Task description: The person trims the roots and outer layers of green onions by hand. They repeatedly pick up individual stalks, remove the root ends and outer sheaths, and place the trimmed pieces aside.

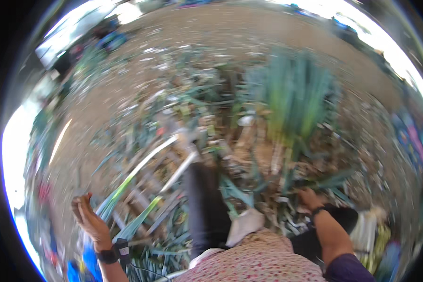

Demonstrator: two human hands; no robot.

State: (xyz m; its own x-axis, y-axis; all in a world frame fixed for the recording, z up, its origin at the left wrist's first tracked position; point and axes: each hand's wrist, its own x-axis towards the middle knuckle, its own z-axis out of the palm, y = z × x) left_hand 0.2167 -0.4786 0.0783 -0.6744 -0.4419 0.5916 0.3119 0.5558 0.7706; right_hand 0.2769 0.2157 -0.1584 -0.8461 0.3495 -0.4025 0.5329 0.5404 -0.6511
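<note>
At the left, my left hand (90,220) is raised with its fingers stretched out and nothing in it. Beside it two leeks (145,162) lie slanted, white ends pointing away from me and green leaves toward me. My right hand (309,199) reaches down by my right leg, next to a green leek leaf (331,182). Motion blur smears its fingers, so I cannot make out whether it grips anything. Ahead of that hand lies a thick bundle of leeks (296,98), leaves pointing away and roots toward me.
Trimmed leek leaves and scraps (188,101) litter the brown ground (230,26) in front of me. My dark-trousered leg (203,202) stretches among them. Pale and yellowish stalks (373,235) lie at the lower right, with blurred colourful items (411,134) beyond.
</note>
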